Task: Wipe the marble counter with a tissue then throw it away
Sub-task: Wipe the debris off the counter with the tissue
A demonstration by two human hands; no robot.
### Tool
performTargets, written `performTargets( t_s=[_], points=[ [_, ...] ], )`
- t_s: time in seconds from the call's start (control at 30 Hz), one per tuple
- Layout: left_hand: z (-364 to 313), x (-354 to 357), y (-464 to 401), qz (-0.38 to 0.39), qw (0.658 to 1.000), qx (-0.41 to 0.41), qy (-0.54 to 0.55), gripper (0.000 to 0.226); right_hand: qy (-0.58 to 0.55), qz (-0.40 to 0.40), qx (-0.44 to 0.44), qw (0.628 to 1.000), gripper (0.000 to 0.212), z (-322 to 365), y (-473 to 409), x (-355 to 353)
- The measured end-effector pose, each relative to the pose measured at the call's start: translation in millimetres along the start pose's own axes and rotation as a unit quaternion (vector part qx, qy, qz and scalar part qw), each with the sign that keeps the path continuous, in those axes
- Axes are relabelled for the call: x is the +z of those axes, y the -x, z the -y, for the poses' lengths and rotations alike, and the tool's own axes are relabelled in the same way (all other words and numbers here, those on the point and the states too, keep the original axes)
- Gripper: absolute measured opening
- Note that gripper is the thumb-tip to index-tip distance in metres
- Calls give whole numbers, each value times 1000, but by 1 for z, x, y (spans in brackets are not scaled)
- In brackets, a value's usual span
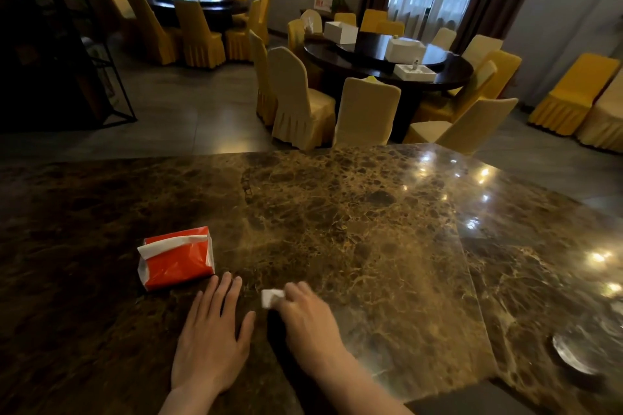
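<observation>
At the far left a dark metal-framed shelf [101, 54] stands on the grey tiled floor. Nearer, on the glossy brown veined marble counter [371, 229], lies a soft red plastic tissue pack [177, 258], a white sheet poking from its slit top. Just beside its right corner the left hand [212, 337] rests flat on the stone, palm down, fingers [227, 290] spread and straight, gripping nothing. To its right, close but apart, the right hand [310, 320] is blurred; its fingers curl closed around a small crumpled white tissue [270, 297], which sticks out at the fingertips just above or on the counter, I cannot tell which. Beyond the counter edge, cream and yellow cloth-covered chairs [367, 111] ring a round dark wooden table [387, 67] bearing white boxes [404, 49]. At the lower right a round shiny metal disc [573, 355] sits on the marble.
</observation>
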State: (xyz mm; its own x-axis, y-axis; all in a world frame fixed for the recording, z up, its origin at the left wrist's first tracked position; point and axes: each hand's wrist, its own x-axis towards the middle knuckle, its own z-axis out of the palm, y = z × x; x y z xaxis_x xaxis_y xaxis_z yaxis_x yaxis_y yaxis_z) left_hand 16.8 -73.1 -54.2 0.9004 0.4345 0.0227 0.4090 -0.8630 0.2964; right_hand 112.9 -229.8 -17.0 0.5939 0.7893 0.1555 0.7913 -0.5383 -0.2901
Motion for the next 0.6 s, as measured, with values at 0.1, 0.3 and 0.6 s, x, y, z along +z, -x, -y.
performTargets(
  t_s=[0.1, 0.3, 0.6],
  points=[
    [-2, 0, 1, -9, 1000, 0, -3, 70, 14, -48, 139, 989, 14, -52, 10, -21],
    [-7, 1, 1, -13, 1000, 4, 1, 70, 30, -93, 276, 956, 15, -59, 19, -29],
    [1, 2, 0, 1, 1000, -1, -2, 71, -28, -27, 99, 994, 13, 10, 16, 0]
  ],
)
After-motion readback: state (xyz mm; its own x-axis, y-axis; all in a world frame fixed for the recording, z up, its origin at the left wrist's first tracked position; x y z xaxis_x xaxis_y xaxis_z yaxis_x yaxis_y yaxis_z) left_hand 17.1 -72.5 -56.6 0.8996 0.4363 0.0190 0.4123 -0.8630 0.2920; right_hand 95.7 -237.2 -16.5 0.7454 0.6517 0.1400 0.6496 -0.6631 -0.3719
